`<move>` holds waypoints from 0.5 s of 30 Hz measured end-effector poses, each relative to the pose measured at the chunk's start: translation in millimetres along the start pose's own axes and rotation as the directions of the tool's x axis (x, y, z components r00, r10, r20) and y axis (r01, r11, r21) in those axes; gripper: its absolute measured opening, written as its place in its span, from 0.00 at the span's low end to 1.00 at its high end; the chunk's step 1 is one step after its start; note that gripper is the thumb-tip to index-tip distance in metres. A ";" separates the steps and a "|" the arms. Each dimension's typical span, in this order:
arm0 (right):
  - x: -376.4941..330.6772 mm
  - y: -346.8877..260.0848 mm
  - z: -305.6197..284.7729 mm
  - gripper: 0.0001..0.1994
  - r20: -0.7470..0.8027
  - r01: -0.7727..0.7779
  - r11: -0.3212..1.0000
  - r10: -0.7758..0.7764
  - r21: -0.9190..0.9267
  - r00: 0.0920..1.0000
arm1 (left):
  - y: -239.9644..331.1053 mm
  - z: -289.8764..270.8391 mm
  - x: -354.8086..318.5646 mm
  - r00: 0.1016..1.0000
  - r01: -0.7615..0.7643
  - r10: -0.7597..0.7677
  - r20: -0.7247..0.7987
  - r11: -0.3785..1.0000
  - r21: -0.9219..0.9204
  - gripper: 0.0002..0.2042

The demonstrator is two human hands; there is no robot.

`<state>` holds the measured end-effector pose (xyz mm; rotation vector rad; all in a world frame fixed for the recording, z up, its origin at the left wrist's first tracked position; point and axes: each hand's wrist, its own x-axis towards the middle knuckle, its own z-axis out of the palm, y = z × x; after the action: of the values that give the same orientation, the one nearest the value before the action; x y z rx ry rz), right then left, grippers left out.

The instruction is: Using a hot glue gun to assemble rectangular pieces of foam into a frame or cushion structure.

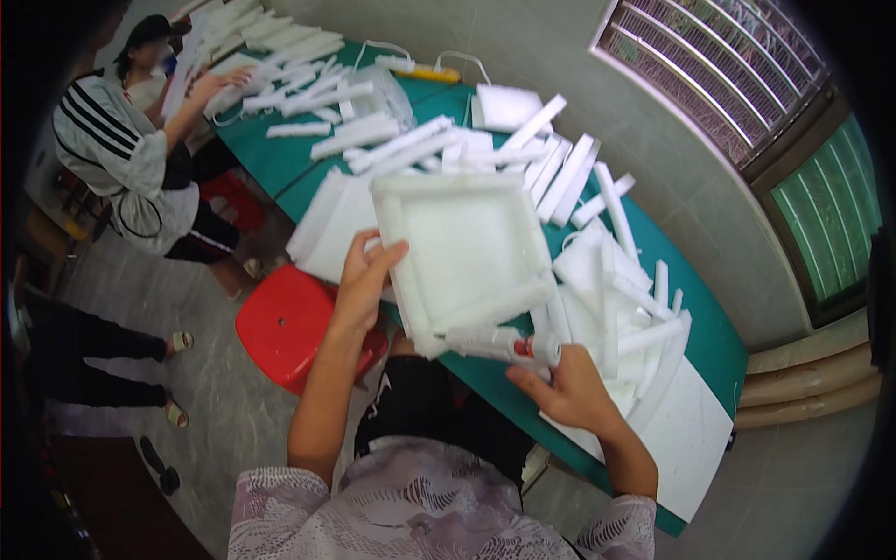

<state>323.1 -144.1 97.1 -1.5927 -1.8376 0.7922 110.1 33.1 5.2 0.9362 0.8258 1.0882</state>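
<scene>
The green table [723,341] runs away from the person, strewn with white foam strips [569,177]. Above its near edge a square foam tray [467,247] is held tilted, open face up. The left hand [364,280] grips the tray's left wall, fingers curled over the rim. The right hand [565,387] is closed around a glue gun [499,343], which lies crosswise along the tray's near wall, nozzle pointing left towards that corner. The right hand is nearer the near wall; the left steadies the opposite side.
</scene>
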 end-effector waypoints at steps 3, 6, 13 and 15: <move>-14.1 23.8 7.0 0.12 -0.032 0.055 0.982 -0.050 0.179 0.998 | -14.8 -4.8 -3.3 0.998 0.059 -0.060 -0.021 0.996 -0.061 0.22; -28.5 20.5 1.9 0.10 -0.067 -0.063 0.969 0.082 0.241 0.994 | -15.2 -5.3 -11.0 0.996 0.071 -0.074 -0.058 0.996 -0.046 0.21; -50.3 27.2 -1.6 0.11 -0.213 -0.038 0.906 0.140 0.422 0.967 | 0.9 0.2 -41.8 0.998 -0.050 0.049 -0.035 0.998 -0.047 0.23; -58.7 42.4 -0.1 0.12 -0.364 -0.035 0.835 0.277 0.549 0.889 | -1.8 3.7 -44.5 1.000 -0.003 0.002 -0.017 0.998 -0.064 0.24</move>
<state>358.0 -197.5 62.8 -1.4137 -1.0535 0.8453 102.4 -10.7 9.1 0.8752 0.7996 1.1202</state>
